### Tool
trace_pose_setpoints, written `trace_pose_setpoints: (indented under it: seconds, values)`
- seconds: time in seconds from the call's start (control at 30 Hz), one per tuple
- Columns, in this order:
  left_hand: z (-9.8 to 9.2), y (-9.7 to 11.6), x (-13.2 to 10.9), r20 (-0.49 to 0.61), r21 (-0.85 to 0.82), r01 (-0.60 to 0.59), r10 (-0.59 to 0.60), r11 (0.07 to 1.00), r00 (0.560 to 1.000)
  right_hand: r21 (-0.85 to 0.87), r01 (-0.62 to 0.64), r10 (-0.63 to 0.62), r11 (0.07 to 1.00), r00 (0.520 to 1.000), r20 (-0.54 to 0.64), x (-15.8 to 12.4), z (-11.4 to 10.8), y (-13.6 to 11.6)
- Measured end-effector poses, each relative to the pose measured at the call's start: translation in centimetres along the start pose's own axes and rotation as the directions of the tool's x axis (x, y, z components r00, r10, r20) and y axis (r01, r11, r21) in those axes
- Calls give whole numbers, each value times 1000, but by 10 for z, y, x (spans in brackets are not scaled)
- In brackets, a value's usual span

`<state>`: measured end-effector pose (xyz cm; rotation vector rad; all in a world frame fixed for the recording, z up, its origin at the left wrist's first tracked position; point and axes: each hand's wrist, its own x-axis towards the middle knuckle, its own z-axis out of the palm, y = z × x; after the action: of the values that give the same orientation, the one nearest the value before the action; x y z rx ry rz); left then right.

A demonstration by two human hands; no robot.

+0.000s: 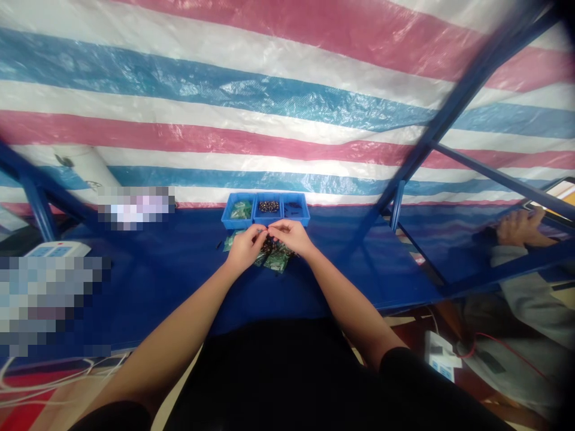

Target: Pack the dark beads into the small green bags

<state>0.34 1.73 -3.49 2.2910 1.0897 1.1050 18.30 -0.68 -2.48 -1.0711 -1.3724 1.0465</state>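
My left hand [247, 246] and my right hand [291, 236] meet at the fingertips over the blue table. Both are closed in a pinch, and whatever sits between the fingers is too small to name. Beneath them lies a pile of green circuit boards [276, 258] with small dark and brassy parts among them. Just beyond the hands stand three joined blue bins. In the left bin [230, 222] are green pieces in clear plastic, in the middle bin [268, 219] small metallic parts, and in the right bin [302, 209] a few small black parts.
Blue metal frame posts [398, 206] rise at both sides, with a striped plastic sheet [269, 96] behind. A white power strip [60, 249] lies at the left. Another person's hands [521, 227] rest beyond the right frame. A small black piece [218, 244] lies left of my hands.
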Motion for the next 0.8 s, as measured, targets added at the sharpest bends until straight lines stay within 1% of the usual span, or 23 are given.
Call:
trace_pose_setpoints:
  seconds: [0.1,0.23,0.63,0.8]
  values:
    - [-1,2,0,23,-8,46,-46,999,999,-12,20,-20,1000,1000,2,0,1,1]
    - [-2,4,0,36,-10,60,-60,998,998,-17,63,-63,998,998,13,0,1,3]
    - [-7,10,0,54,-14,67,-66,998,996,-85,78,-77,993,997,11,-1,0,5]
    - [-5,9,0,45,-31,82,-80,996,996,-78,66,-66,995,998,1,0,-1,6]
